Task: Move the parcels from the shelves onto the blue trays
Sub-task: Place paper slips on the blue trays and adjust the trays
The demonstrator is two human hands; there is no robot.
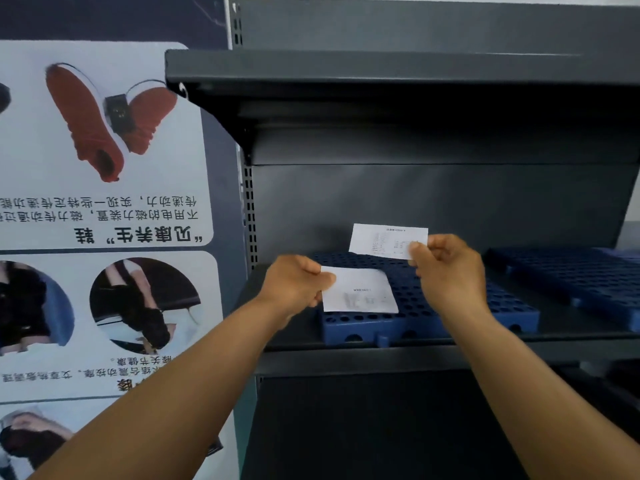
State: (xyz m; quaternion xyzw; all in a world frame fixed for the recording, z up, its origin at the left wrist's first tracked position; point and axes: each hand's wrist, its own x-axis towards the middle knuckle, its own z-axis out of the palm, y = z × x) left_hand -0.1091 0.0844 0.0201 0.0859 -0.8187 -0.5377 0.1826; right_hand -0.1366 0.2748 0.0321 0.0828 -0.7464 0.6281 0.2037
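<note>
My left hand [298,284] pinches the left edge of a white printed paper slip [360,291], held over the near left part of a blue perforated tray [450,313]. Higher and further back, my right hand [446,268] pinches the right end of a second white slip [384,239] above the same tray. Both slips carry small printed text. The tray lies on a dark grey metal shelf [346,344]. No boxed parcel shows in view.
A second blue perforated tray [571,278] lies on the same shelf to the right. Another dark shelf board [381,74] overhangs above. A poster with red shoes [104,133] covers the wall to the left. Below the shelf is a dark compartment.
</note>
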